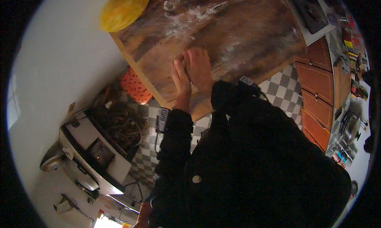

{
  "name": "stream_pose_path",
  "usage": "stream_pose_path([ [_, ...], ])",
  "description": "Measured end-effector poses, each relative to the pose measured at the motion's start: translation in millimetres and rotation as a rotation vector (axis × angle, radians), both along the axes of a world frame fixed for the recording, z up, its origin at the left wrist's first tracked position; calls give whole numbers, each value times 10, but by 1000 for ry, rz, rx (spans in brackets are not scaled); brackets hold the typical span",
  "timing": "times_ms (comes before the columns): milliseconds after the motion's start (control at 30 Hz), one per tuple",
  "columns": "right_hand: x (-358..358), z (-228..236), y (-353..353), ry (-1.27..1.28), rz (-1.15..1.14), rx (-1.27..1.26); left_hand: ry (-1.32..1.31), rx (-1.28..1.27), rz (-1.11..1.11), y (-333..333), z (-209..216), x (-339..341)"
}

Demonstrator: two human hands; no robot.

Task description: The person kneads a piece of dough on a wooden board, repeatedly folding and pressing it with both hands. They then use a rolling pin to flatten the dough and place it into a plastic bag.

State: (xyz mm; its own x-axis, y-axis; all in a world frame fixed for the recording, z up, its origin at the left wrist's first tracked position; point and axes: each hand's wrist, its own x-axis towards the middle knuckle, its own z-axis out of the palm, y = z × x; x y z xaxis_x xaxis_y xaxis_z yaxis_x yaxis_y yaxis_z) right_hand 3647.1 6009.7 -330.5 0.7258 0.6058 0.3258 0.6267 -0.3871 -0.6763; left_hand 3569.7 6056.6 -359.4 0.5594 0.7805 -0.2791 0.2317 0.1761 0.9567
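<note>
My left hand point(181, 78) and my right hand point(198, 66) press side by side, touching, on a dark wooden board point(246, 33) near its front left part. Both sets of fingers are bent and held together. Whatever lies beneath the palms is hidden by the hands, so I cannot make it out. White powder like flour point(194, 14) is smeared across the board's far part. At the far left corner sits a rounded yellow thing point(124, 10), perhaps a cover or bowl.
A white wall point(67, 41) runs along the left. Below the board's left edge is an orange patterned cloth or bag point(136, 86). A stove point(95, 148) with pans stands lower left, by a pile of twigs point(123, 123). Brown cabinets point(315, 79) line the right, above checkered floor point(281, 87).
</note>
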Motion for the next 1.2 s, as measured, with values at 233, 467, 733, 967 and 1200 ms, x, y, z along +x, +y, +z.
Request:
stream_pose_path([
  [233,301,-507,363,-137,279,-134,374,833,-30,390,-272,34],
  [467,693,-463,986,-294,264,-259,497,1030,-11,1067,-446,510],
  [733,508,-176,544,97,376,-186,434,412,70,710,193,324],
  [967,8,-267,-313,-93,260,110,353,1214,213,-373,-91,-51],
  [1200,492,-386,584,-78,322,-10,369,1114,163,644,-381,278],
])
